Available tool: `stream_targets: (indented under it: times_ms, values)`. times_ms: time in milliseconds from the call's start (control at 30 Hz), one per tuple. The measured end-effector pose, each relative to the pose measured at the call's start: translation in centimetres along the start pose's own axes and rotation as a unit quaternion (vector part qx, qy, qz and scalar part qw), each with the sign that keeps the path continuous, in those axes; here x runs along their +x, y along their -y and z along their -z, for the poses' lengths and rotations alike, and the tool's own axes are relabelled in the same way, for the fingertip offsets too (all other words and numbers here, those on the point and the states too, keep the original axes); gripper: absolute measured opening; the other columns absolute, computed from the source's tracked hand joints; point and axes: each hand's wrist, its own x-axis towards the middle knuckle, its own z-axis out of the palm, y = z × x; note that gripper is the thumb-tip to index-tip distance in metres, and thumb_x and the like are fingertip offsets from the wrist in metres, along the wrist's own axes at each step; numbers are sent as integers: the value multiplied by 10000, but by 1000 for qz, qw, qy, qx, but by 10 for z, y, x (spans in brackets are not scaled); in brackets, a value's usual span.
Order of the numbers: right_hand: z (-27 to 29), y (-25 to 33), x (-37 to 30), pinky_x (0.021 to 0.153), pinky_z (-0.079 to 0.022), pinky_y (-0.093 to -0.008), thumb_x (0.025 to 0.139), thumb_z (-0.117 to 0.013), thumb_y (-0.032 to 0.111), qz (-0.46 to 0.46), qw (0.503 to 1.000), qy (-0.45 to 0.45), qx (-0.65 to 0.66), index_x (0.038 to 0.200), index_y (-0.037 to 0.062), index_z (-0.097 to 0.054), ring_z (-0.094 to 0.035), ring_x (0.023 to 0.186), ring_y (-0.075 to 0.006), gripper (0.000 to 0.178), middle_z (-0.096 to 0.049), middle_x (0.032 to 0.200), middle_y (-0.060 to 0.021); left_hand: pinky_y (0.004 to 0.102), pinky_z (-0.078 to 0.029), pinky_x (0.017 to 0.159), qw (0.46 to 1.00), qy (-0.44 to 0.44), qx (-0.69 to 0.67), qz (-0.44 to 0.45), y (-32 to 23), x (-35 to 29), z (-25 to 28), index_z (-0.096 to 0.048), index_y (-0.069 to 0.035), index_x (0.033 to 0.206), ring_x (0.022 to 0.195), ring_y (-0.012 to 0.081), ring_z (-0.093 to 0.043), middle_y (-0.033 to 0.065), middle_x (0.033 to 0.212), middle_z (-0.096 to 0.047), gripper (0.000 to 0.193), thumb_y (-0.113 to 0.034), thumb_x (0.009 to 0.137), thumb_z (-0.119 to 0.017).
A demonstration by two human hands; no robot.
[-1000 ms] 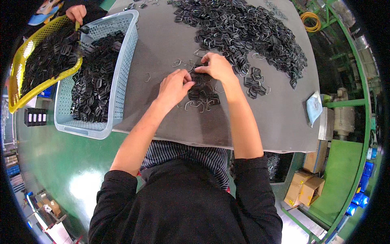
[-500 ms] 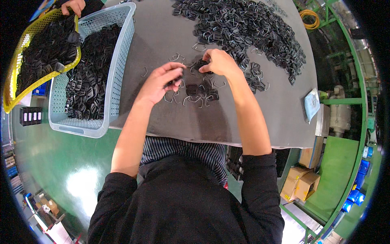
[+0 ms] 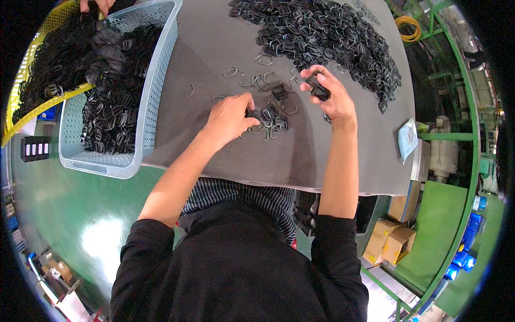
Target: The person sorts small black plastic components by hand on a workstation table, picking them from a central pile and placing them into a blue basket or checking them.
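Note:
On the grey table (image 3: 204,153), my left hand (image 3: 228,117) closes its thumb and fingers on a black plastic buckle (image 3: 252,114) at the edge of a small cluster. Several black buckles (image 3: 278,124) with bent wire hooks make up that cluster. My right hand (image 3: 338,97) is off to its right, raised and turned partly palm up, with curled fingers around black buckles (image 3: 321,93); how many it holds I cannot tell. Loose wire hooks (image 3: 234,71) lie beyond my left hand. Another black buckle (image 3: 279,93) sits between my hands.
A large heap of black buckles and hooks (image 3: 332,43) covers the far right. At left, a light-blue basket (image 3: 153,102) holds many black parts. Another person's hand (image 3: 102,5) grips a yellow basket (image 3: 51,106) tilted over it. A blue packet (image 3: 407,140) lies near the right edge.
My right hand has moved right, away from the cluster, with buckles in it. My left hand has come down to the cluster. Black parts now slide from the yellow basket into the light-blue one.

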Motion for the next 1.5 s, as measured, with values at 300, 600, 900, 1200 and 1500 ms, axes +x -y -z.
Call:
stream_targets:
  times_ms: [300, 600, 900, 1200, 1500]
  values:
    - [-26, -47, 31, 719, -478, -362, 668, -754, 310, 74, 795, -71, -598, 963, 68, -634, -623, 786, -272, 400, -630, 787, -115, 205, -381, 406, 764, 116, -635, 24, 25, -8, 31, -602, -53, 857, 621, 95, -545, 19, 723, -585, 194, -216, 800, -692]
    - [23, -50, -33, 439, -317, -192, 886, -556, 229, 84, 965, 75, 237, 1003, 88, -532, -486, 684, -108, 185, -510, 888, -45, 181, -409, 497, 858, 159, -488, -6, -3, 21, 12, -640, -19, 1059, 678, 68, -549, 34, 859, -631, 265, -211, 878, -616]
    - [-10, -37, -34, 603, -485, -314, 813, -646, 287, -11, 906, -15, -423, 932, 49, -665, -639, 695, -138, 267, -670, 784, -85, 336, -492, 614, 995, 10, -96, -17, 4, 39, -6, -652, -48, 909, 741, 203, -622, 79, 809, -662, 367, -371, 748, -722]
    - [-22, -28, -21, 537, -471, -295, 703, -752, 264, -71, 850, 43, -520, 893, 39, -661, -630, 537, -170, 308, -649, 690, -81, 382, -500, 714, 995, 80, 47, -20, -12, 52, -8, -659, -49, 888, 773, 274, -656, 130, 820, -680, 361, -344, 700, -746]
    - [-21, 11, -36, 435, -395, -224, 723, -737, 282, -70, 928, -30, -364, 856, 42, -646, -616, 539, -117, 289, -639, 689, -45, 215, -286, 431, 923, 70, -370, 75, 8, 37, 38, -656, -48, 810, 500, 52, -405, -29, 628, -532, 253, -270, 739, -753]
